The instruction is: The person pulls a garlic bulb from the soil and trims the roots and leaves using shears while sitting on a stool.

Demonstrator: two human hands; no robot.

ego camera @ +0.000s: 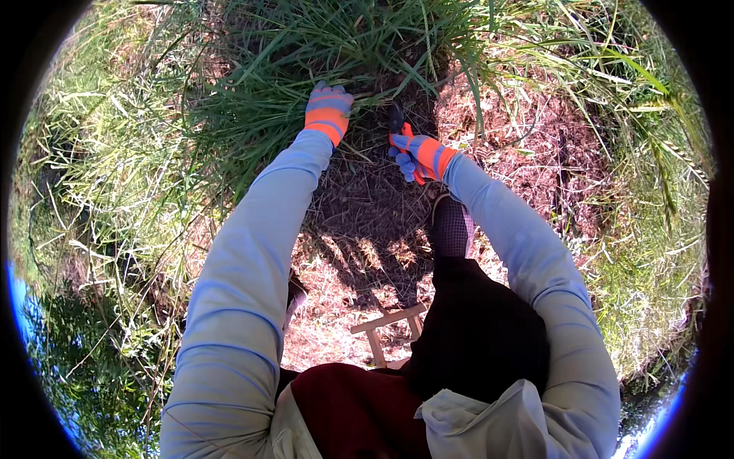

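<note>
My left hand [330, 110], in an orange and grey-blue striped glove, is closed around stems at the near side of a clump of long green grass [344, 40]. My right hand [420, 156], gloved alike, grips a pair of pruning shears [397, 120] with red-orange handles and dark blades. The blades point away from me, towards the base of the clump, a short way right of my left hand. Whether the blades are apart I cannot tell.
Dry cut grass [367, 201] covers the ground before me. A wooden frame, perhaps a low stool [390, 319], stands between my legs. My checked shoe [453, 226] is just below my right hand. Tall grass [103, 189] grows on both sides.
</note>
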